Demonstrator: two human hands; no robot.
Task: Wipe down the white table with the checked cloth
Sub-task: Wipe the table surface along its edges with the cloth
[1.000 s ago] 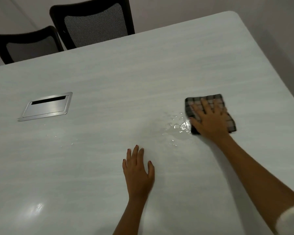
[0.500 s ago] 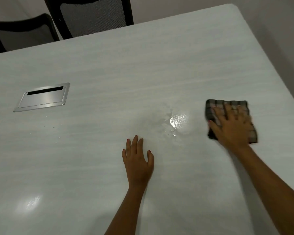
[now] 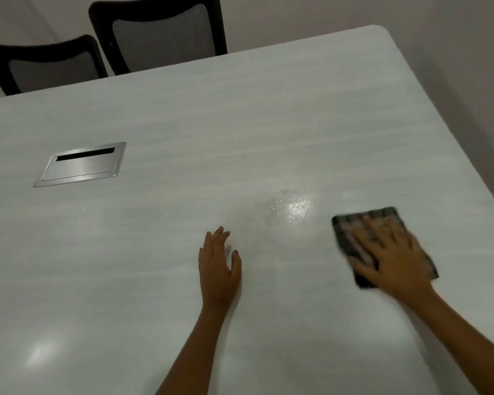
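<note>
Cloth (image 3: 382,215), judged soft, light and limp, lay folded at four o'clock on the table (image 3: 240,124), best worked by pressing from above, as the right hand (image 3: 394,258) did with straight, spread fingers, while the left hand (image 3: 218,266) rested flat and uncurled near six o'clock.

Dim, even light; glare patches on the white table (image 3: 268,124); right hand (image 3: 394,258) motion-blurred; edges bowed.
</note>
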